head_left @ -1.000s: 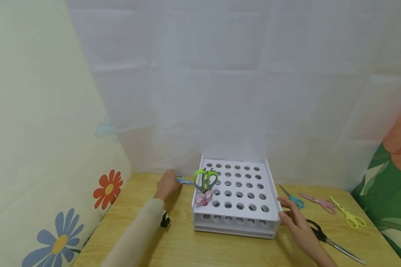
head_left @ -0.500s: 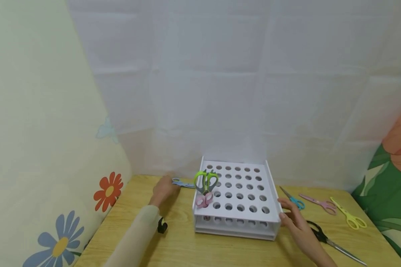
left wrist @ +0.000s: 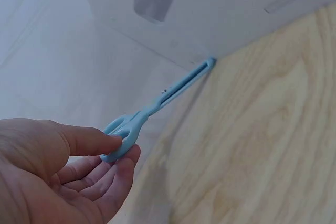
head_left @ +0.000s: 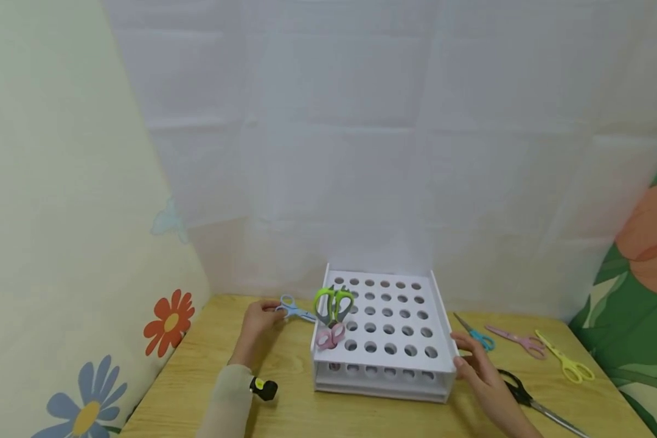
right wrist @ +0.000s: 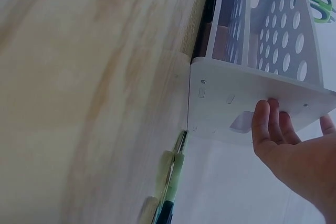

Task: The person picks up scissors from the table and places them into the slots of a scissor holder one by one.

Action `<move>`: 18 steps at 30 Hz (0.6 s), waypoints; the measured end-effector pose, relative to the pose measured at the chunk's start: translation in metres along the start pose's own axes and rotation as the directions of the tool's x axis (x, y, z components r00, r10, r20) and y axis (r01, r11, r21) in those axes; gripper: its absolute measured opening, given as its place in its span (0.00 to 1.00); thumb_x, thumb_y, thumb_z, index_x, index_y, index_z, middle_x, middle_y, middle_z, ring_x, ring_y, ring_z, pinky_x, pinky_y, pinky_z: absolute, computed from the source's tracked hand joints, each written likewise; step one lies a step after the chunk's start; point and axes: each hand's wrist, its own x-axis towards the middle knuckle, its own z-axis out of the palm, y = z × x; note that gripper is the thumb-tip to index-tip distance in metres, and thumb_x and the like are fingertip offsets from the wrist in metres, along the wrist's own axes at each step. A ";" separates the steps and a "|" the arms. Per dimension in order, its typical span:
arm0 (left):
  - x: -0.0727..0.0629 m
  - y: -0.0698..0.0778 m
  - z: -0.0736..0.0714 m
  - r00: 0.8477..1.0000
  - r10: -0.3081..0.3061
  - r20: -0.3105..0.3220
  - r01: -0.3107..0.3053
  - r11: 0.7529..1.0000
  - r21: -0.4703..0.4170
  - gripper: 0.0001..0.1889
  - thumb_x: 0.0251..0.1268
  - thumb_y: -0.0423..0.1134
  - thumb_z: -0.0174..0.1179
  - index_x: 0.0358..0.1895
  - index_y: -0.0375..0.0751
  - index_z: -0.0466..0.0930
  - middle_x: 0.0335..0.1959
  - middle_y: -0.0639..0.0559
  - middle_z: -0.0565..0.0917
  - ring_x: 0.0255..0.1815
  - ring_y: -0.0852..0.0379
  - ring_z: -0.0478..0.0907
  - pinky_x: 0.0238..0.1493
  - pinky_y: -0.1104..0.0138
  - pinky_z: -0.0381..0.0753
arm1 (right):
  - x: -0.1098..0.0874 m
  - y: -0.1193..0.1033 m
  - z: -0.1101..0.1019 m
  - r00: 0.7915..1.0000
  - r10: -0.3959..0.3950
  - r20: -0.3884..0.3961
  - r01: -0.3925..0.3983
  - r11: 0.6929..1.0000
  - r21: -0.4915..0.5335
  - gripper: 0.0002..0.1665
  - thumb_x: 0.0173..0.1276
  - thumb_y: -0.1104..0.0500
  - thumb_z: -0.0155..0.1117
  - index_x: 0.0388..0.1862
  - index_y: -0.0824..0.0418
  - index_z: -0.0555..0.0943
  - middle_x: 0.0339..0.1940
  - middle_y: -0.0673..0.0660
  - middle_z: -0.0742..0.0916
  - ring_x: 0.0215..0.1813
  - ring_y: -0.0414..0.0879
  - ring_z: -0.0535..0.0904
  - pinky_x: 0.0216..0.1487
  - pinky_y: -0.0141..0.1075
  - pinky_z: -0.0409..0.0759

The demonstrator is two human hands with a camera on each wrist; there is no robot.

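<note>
My left hand (head_left: 257,320) pinches a pair of light blue scissors (left wrist: 137,121) by the finger loops, thumb on top. Its slim, closed blades point at the lower side of a white rack (head_left: 380,362), tip right at the panel's base in the left wrist view. Rows of round holes run across the rack's top plate. Against the rack's right side panel lie the fingertips of my right hand (right wrist: 294,156), with the thumb near the front corner. Green-and-grey scissors (head_left: 331,307) and pink-handled scissors (head_left: 333,331) stand handles up along the rack's left column.
Right of the rack lie turquoise-handled scissors (head_left: 483,339), pink scissors (head_left: 517,339), yellow scissors (head_left: 572,367) and large black-handled scissors (head_left: 522,395) on the wooden table (head_left: 290,413). A white cloth (head_left: 306,152) hangs behind; a flowered cloth (head_left: 87,213) borders the left.
My left hand has drawn nearer and a little left, bringing the light blue scissors out from beside the rack. The right hand stays at the rack's side. The head view has tipped up slightly.
</note>
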 end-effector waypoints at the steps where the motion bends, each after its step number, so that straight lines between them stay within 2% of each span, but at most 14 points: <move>1: -0.001 -0.001 0.000 1.000 -0.003 0.009 0.004 0.999 -0.052 0.14 0.64 0.26 0.67 0.51 0.21 0.81 0.41 0.35 0.85 0.41 0.45 0.83 0.45 0.58 0.85 | -0.001 0.001 0.001 1.000 -0.005 0.000 0.005 1.000 0.004 0.25 0.84 0.62 0.48 0.76 0.60 0.62 0.64 0.67 0.72 0.50 0.44 0.79 0.43 0.43 0.84; 4: -0.006 -0.005 -0.002 1.000 0.010 0.018 -0.008 0.992 -0.127 0.14 0.66 0.25 0.65 0.53 0.21 0.80 0.43 0.34 0.85 0.43 0.43 0.84 0.50 0.53 0.84 | -0.003 0.003 0.002 1.000 0.013 -0.006 -0.013 1.000 0.015 0.25 0.84 0.62 0.48 0.76 0.59 0.62 0.64 0.66 0.72 0.51 0.43 0.79 0.43 0.43 0.85; 10: -0.010 -0.006 -0.010 0.999 0.048 -0.012 -0.049 0.990 -0.129 0.14 0.71 0.27 0.63 0.54 0.22 0.81 0.44 0.36 0.87 0.41 0.49 0.86 0.48 0.60 0.85 | -0.003 0.006 0.006 0.998 0.066 -0.012 -0.066 0.997 0.029 0.24 0.84 0.60 0.49 0.75 0.58 0.63 0.64 0.64 0.72 0.52 0.44 0.79 0.44 0.43 0.85; 16: -0.002 0.000 -0.011 0.997 0.076 -0.019 -0.078 0.990 -0.118 0.13 0.73 0.27 0.60 0.56 0.23 0.81 0.45 0.34 0.86 0.40 0.50 0.86 0.43 0.65 0.85 | 0.001 0.004 0.003 0.997 0.068 -0.027 -0.068 0.998 0.011 0.25 0.84 0.59 0.50 0.75 0.58 0.64 0.65 0.63 0.72 0.52 0.43 0.79 0.45 0.42 0.84; 18: -0.001 0.002 -0.010 0.997 0.067 -0.025 -0.069 0.992 -0.107 0.13 0.73 0.29 0.60 0.56 0.25 0.82 0.45 0.36 0.87 0.40 0.51 0.86 0.43 0.66 0.84 | 0.003 0.003 0.001 0.998 0.061 -0.021 -0.061 0.998 0.005 0.25 0.84 0.60 0.49 0.76 0.58 0.63 0.65 0.64 0.72 0.52 0.44 0.79 0.45 0.43 0.84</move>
